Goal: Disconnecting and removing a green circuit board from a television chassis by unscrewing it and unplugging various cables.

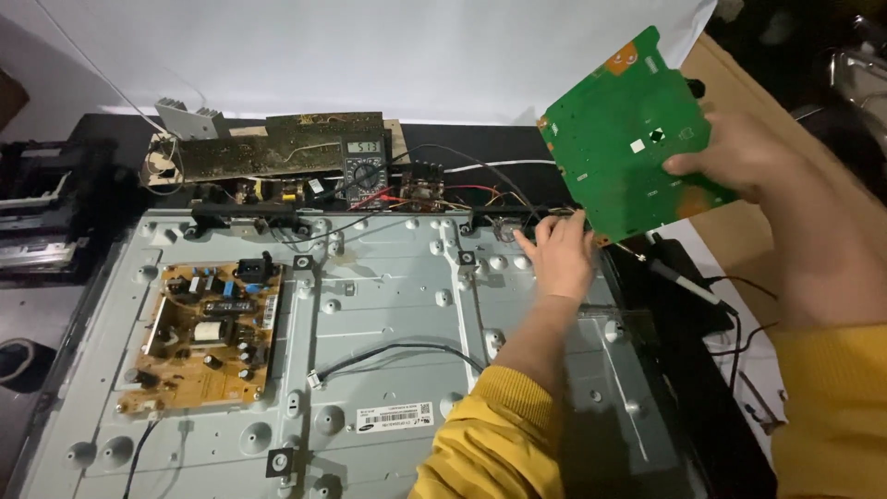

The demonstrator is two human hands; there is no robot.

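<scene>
My right hand (739, 152) holds a green circuit board (628, 129) lifted up and tilted over the right side of a grey metal back panel (388, 296). My left hand (559, 254) rests on the panel's upper right part, just under the board's lower edge, fingers together and pointing toward the panel's top rim; whether it grips anything is unclear. Both arms wear yellow sleeves (499, 444).
A tan power board (203, 337) is mounted on the panel's left. A black cable (397, 356) lies across the middle. Behind the panel sit a multimeter (363, 166), an old brown board (277, 143) and loose wires. A soldering iron (679, 277) lies at the right.
</scene>
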